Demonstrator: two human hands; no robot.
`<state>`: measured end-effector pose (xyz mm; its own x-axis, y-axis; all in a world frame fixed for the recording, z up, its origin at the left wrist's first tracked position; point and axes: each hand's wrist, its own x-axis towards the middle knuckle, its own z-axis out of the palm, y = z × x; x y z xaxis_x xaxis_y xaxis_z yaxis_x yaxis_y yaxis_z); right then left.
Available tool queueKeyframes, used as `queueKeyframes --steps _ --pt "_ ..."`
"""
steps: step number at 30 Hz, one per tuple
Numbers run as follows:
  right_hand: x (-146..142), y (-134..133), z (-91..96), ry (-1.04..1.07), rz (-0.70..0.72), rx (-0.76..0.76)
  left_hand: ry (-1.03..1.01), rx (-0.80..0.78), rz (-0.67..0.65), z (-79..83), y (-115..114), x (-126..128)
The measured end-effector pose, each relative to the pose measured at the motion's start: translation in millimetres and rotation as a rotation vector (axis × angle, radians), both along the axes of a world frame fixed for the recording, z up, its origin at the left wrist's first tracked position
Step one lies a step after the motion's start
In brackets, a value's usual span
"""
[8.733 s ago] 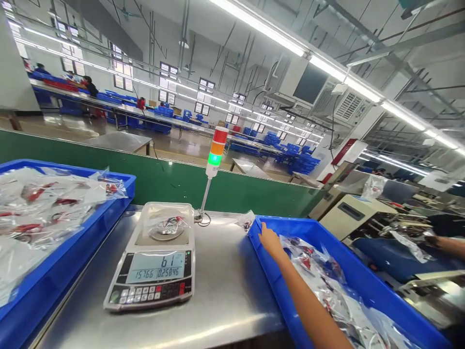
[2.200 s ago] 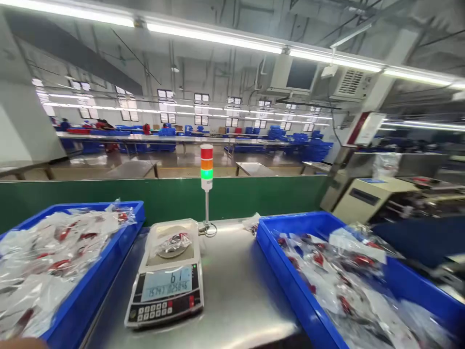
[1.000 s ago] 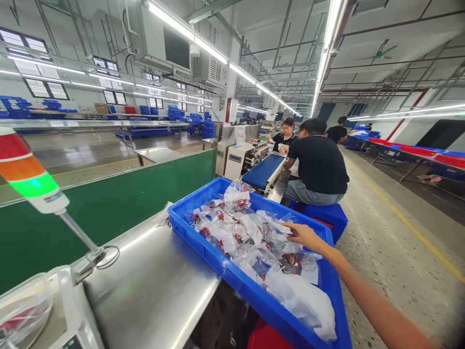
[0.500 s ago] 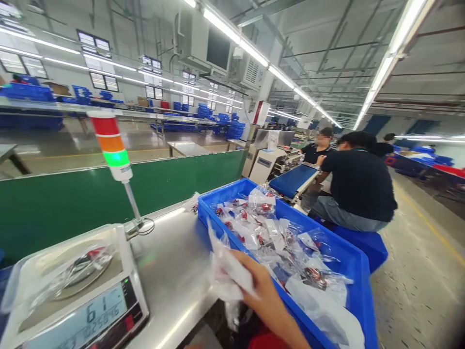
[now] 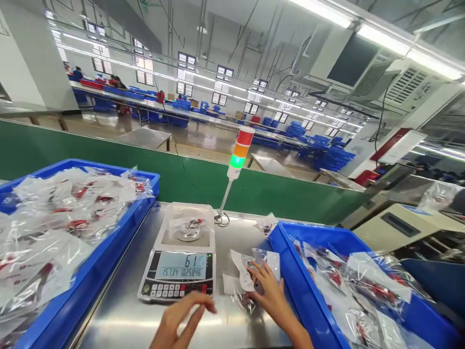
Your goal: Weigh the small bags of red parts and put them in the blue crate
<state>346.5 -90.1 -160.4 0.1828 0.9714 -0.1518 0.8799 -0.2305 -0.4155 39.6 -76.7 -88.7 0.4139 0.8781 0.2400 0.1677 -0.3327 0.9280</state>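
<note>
Across a bright factory hall, long benches stacked with blue bins run behind a green partition [image 5: 196,180], which backs a steel table [image 5: 119,312] in the foreground. On its top, clear bags [image 5: 238,264] with white labels and small red and dark contents lie between the scale [image 5: 174,265] and the blue right tray [image 5: 300,277].

Nearer to them by far is the worker's right hand [image 5: 271,294], palm down over their right side, fingers spread; whether it pinches any plastic cannot be told. From the left hand [image 5: 170,317], the bags lie to the right and slightly farther from the body, beyond the fingertips. That hand is off to the side, thumb and forefinger apart, with nothing seen in its grasp, just before the scale's keypad; contact there is unclear. Overlapping and splayed, the bags show no single long axis, though the loose contents of one bunch toward the worker.

Another bag [image 5: 191,228] sits on the scale's pan, the display showing 61, while a signal lamp [image 5: 238,157] behind glows green. Similar bags fill the left tray [image 5: 105,260].
</note>
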Motion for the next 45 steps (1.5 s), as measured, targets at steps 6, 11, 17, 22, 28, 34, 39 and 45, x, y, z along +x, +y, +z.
queueKeyframes --steps 6,11,17,22,28,34,39,45 --pt "8.3 7.4 8.2 0.149 -0.164 0.407 0.332 0.702 0.242 29.3 80.1 -6.3" --pt "-14.4 34.3 66.7 0.363 -0.282 0.594 0.649 0.903 0.217 27.2 134.5 14.7" --pt "-73.1 116.2 128.9 0.485 0.201 0.673 0.418 0.576 0.575 66.2 148.0 -6.9" --pt "-95.1 152.5 119.6 0.384 0.515 0.564 0.346 0.560 0.572 82.1 124.1 -40.5" --pt "-72.7 132.9 108.2 0.382 0.361 0.678 0.569 0.688 0.265 40.4 117.9 -20.7" --pt "-66.7 117.1 118.3 0.401 0.252 0.698 0.476 0.722 0.348 24.6 142.8 1.8" --pt "-68.1 116.5 127.3 0.418 0.039 0.767 0.328 0.626 0.404 80.5 155.8 0.5" --pt "-45.6 67.4 96.5 0.367 0.053 0.381 0.066 0.385 0.704 122.7 95.1 -58.9"
